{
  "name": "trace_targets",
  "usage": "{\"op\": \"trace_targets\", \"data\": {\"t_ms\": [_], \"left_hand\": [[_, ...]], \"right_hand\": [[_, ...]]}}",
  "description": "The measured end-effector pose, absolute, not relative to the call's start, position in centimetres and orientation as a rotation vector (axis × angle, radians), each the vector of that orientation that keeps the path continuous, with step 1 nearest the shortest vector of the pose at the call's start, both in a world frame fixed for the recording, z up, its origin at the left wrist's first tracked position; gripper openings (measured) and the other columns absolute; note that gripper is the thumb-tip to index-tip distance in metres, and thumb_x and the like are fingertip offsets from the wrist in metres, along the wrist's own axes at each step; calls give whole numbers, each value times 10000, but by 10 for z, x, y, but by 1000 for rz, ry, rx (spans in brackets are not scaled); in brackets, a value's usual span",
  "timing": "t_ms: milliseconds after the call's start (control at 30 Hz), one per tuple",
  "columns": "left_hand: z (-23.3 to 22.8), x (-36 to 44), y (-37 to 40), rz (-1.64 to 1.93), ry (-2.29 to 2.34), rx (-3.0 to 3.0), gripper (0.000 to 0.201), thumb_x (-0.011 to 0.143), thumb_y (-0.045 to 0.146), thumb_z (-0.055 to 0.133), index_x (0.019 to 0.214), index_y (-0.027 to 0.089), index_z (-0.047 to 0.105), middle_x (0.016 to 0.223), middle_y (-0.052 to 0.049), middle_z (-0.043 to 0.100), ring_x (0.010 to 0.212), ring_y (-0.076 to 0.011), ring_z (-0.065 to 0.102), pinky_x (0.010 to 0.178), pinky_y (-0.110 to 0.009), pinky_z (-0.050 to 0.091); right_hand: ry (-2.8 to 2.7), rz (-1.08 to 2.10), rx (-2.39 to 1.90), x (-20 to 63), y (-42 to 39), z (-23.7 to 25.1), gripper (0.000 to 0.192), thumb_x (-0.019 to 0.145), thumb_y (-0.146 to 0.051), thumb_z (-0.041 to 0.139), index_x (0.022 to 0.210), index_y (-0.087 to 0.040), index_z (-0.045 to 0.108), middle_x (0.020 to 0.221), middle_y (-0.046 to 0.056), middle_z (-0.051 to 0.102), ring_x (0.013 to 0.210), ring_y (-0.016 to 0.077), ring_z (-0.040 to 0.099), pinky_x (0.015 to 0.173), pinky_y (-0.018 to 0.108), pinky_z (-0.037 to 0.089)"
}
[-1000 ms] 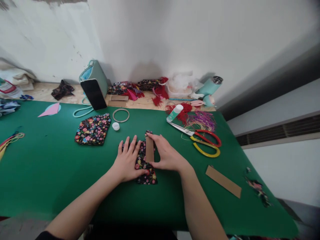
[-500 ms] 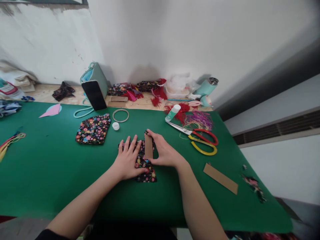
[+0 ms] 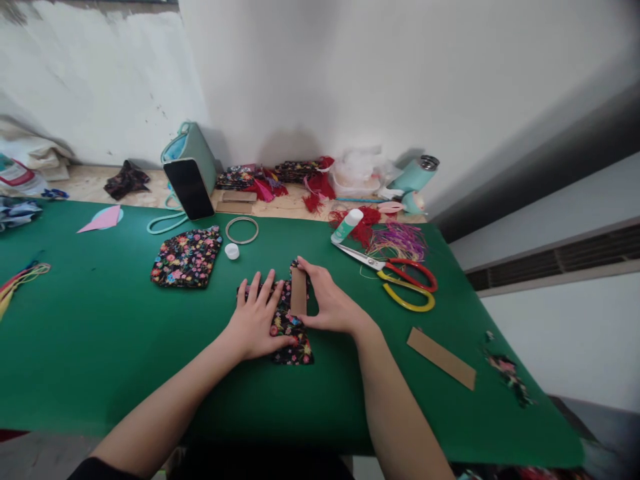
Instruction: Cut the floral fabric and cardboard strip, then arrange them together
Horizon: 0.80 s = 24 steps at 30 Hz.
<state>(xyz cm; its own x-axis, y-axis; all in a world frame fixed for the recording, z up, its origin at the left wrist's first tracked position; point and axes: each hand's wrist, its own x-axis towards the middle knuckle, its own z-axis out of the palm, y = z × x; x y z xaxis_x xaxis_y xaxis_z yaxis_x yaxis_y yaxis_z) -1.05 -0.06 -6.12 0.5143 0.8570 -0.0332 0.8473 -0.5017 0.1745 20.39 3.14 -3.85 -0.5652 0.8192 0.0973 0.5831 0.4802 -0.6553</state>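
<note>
Spread fingers of my left hand (image 3: 257, 320) lie flat on a black floral fabric piece (image 3: 295, 343), pressing it to the table. My right hand (image 3: 327, 300) grips a short brown cardboard strip (image 3: 299, 292) by its ends, thumb at the near end and fingers at the far end. The strip rests on the fabric's right part, with fabric showing around its far and right edges. Part of the fabric is hidden under my left hand. Left of my hands lies another floral fabric piece (image 3: 187, 259).
Scissors (image 3: 395, 270) and a glue stick (image 3: 347, 227) lie to the right, near purple and red threads (image 3: 400, 240). A longer cardboard strip (image 3: 441, 358) is at the near right. A white cap (image 3: 232, 251), a ring (image 3: 242, 231) and a propped phone (image 3: 189, 189) stand farther back.
My left hand stays flat on the fabric. My right hand and the cardboard strip show at most a very slight shift; the view has moved a little.
</note>
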Motion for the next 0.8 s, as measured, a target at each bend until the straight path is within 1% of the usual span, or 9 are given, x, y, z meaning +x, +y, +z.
{"op": "trace_targets", "data": {"t_ms": [333, 667, 800], "left_hand": [[-60, -10, 0, 77, 1469, 2582, 1058, 706, 801, 452, 1493, 127, 234, 1572, -179, 146, 1426, -413, 94, 1117, -561, 30], [-61, -10, -1, 74, 1472, 2580, 1058, 703, 802, 455, 1498, 143, 223, 1575, -173, 138, 1426, -415, 87, 1116, -565, 24], [-59, -10, 0, 69, 1475, 2581, 1059, 702, 801, 461, 1498, 142, 226, 1575, -170, 141, 1425, -417, 91, 1118, -563, 26]], "right_hand": [[-2327, 857, -1192, 205, 32, -39, 1076, 714, -258, 715, 1503, -280, -16, 1488, 148, 285, 1368, 317, 290, 1101, 552, 310], [-2300, 926, -1207, 207, 33, -41, 1088, 713, -262, 727, 1504, -293, -20, 1482, 155, 289, 1372, 323, 292, 1104, 567, 296], [-2311, 917, -1201, 207, 33, -41, 1070, 718, -263, 726, 1500, -276, -4, 1496, 157, 260, 1389, 311, 263, 1122, 546, 277]]}}
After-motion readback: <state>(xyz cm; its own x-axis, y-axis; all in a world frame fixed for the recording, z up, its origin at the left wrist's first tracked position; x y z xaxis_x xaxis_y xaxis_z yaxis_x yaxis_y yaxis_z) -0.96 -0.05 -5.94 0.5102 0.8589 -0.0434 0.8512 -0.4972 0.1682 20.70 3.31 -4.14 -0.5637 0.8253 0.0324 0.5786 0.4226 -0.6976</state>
